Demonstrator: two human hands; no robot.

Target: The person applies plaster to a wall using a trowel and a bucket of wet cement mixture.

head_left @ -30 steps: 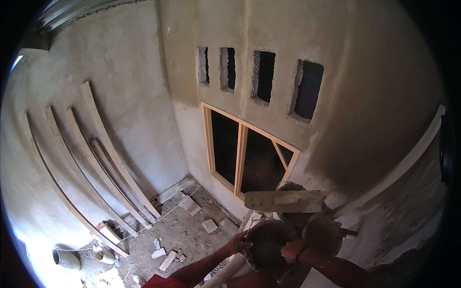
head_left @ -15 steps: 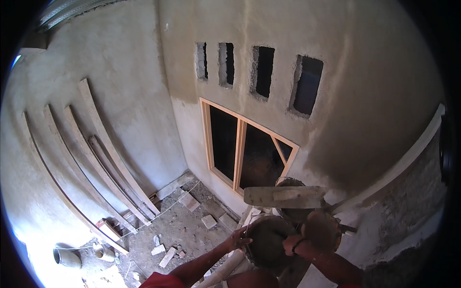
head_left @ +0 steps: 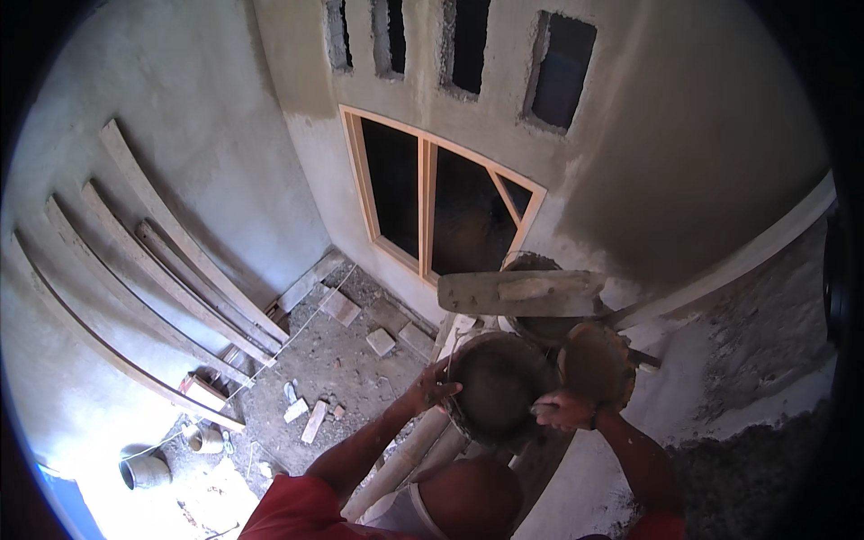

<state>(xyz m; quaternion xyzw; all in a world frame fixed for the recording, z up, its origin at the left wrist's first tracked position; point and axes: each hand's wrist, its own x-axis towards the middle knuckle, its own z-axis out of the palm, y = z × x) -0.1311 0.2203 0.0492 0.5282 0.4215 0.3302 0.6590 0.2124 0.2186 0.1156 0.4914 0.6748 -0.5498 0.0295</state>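
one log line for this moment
left hand: gripping bucket at left rim | right hand: at right rim, grip unclear | board: across second bucket

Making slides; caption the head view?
Left hand holding a round bucket, right hand at its opposite side, window frame beyond.

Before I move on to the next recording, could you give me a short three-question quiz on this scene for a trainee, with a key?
1. True or false: the left hand is at the left side of the bucket, and the right hand is at its right side.
2. How many rectangular openings show above the window frame?
3. What leans against the left wall?
A) a ladder
B) long planks
C) a rolled mat

Key: 1. True. 2. Four. 3. B.
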